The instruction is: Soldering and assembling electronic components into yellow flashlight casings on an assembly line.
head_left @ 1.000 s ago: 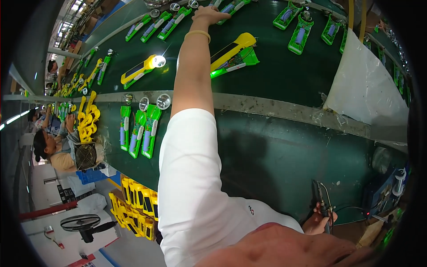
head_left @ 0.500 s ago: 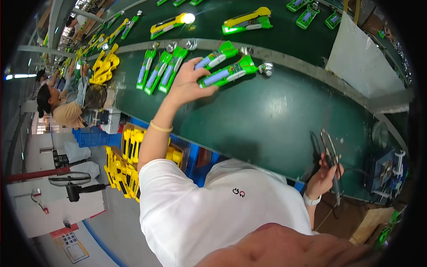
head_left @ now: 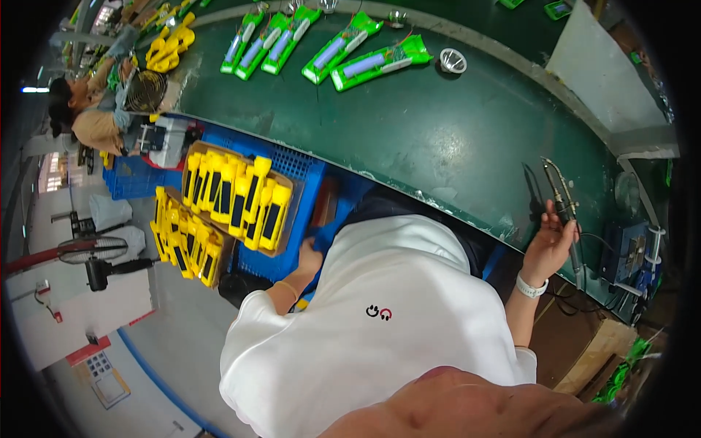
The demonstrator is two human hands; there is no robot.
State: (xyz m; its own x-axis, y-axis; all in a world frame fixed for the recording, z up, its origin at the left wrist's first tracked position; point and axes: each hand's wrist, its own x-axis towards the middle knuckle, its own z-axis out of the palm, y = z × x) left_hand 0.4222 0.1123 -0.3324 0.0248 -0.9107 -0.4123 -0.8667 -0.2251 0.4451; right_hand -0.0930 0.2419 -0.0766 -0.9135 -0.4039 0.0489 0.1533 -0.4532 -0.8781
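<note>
Soldering iron, its slim metal tube curved, fills the right grip.

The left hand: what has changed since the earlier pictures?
After bringing two green casings to the bench, the left hand let them go and dropped back near the blue crate. The right hand still holds the soldering tool; three other casings stay in their row.

Bench dk grn. Open cases bright grn w/ lt purple batteries; loose reflector shiny silver. Lamp shells yel w/ blk panels; crate blue, grid-patterned. Shirt plain wht exc. small blk & red print; watch wht too. Tool blk grip, silvery tip; bench-end unit blue.
</note>
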